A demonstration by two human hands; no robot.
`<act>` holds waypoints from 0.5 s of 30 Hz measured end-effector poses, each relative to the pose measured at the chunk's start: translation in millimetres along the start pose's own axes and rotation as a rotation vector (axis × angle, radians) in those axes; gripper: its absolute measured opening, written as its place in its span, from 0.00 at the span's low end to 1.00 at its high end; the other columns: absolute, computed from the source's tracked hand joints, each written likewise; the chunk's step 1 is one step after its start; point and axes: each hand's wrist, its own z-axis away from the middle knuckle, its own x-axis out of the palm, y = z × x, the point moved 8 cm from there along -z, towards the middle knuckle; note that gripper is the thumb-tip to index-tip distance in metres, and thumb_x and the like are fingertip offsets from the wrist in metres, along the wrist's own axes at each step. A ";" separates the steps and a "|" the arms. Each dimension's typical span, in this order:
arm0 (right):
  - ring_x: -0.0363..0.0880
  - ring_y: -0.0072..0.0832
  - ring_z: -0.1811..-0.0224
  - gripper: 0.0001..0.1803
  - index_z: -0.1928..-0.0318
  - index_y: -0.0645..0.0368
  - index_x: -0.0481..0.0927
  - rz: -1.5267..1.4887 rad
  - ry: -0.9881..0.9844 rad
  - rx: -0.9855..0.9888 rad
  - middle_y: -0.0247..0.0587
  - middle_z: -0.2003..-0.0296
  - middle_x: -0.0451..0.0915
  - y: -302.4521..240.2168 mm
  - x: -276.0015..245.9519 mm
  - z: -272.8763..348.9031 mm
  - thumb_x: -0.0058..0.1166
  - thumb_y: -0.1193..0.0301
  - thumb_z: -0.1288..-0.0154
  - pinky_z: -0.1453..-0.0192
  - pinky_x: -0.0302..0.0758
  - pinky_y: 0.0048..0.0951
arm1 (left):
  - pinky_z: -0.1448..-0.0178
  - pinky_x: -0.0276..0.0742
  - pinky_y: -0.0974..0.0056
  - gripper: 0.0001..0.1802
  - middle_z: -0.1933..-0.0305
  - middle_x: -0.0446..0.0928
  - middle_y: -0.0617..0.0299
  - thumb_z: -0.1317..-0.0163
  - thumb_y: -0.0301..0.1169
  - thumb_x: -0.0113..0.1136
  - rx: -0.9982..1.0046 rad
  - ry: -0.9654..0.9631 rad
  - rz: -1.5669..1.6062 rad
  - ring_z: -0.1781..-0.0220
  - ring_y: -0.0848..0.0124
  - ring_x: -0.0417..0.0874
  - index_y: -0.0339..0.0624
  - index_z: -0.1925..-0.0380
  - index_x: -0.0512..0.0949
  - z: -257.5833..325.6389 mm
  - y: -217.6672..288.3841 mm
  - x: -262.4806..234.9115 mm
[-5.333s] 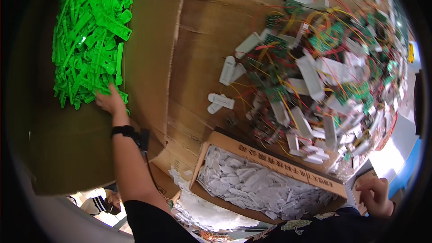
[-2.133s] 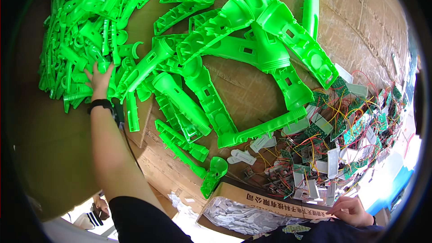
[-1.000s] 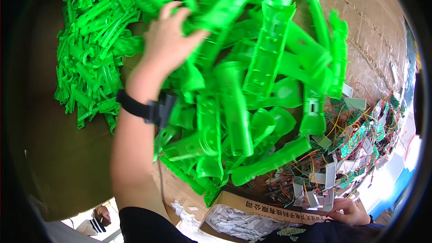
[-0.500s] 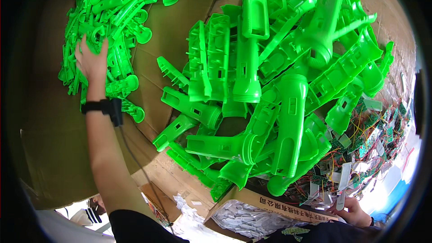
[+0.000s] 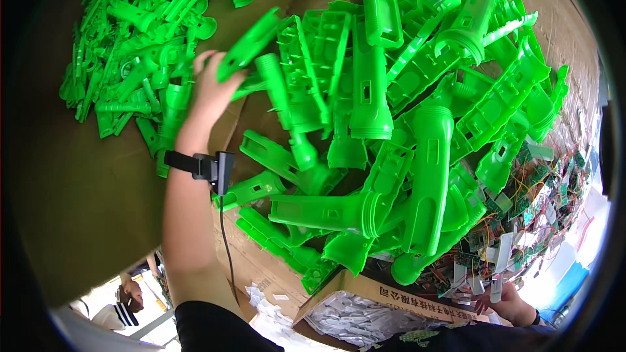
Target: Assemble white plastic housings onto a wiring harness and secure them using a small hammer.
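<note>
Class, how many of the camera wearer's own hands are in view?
2: the left hand, left of centre, at a green plastic piece; the right hand, lower right, by a white strip.

A brown tabletop (image 5: 566, 29) reaches the upper right, white glare (image 5: 592, 212) washes the right edge above a blue patch (image 5: 575, 281), perhaps furniture, and a brightly lit, pale floor (image 5: 150, 306) shows at lower left.

Two heaps (image 5: 143, 39) (image 5: 372, 85) hold green casings (image 5: 428, 179), one holds circuit boards (image 5: 540, 173), one box (image 5: 391, 293) holds white pieces (image 5: 358, 318)
</note>
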 end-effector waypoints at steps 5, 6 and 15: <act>0.85 0.29 0.65 0.08 0.62 0.69 0.82 0.039 -0.034 -0.024 0.45 0.68 0.85 4.9 1.8 -3.4 0.52 0.76 0.32 0.62 0.82 0.28 | 0.36 0.70 0.48 0.24 0.33 0.59 0.48 0.43 0.26 0.63 0.190 -0.257 0.105 0.43 0.47 0.72 0.36 0.45 0.73 52.2 157.5 -11.9; 0.85 0.29 0.65 0.08 0.62 0.69 0.82 0.039 -0.027 -0.026 0.45 0.68 0.85 5.8 1.0 -3.0 0.52 0.76 0.32 0.62 0.82 0.28 | 0.34 0.69 0.51 0.22 0.32 0.60 0.47 0.41 0.29 0.63 0.130 -0.401 0.300 0.37 0.48 0.70 0.35 0.47 0.74 61.6 161.8 -5.6; 0.86 0.32 0.64 0.09 0.62 0.70 0.81 0.029 -0.030 0.043 0.47 0.67 0.85 8.0 -1.6 -4.9 0.52 0.74 0.30 0.61 0.83 0.30 | 0.36 0.70 0.47 0.35 0.31 0.66 0.49 0.38 0.55 0.56 -0.130 0.332 -0.344 0.35 0.55 0.72 0.58 0.32 0.66 -6.9 -74.3 -153.2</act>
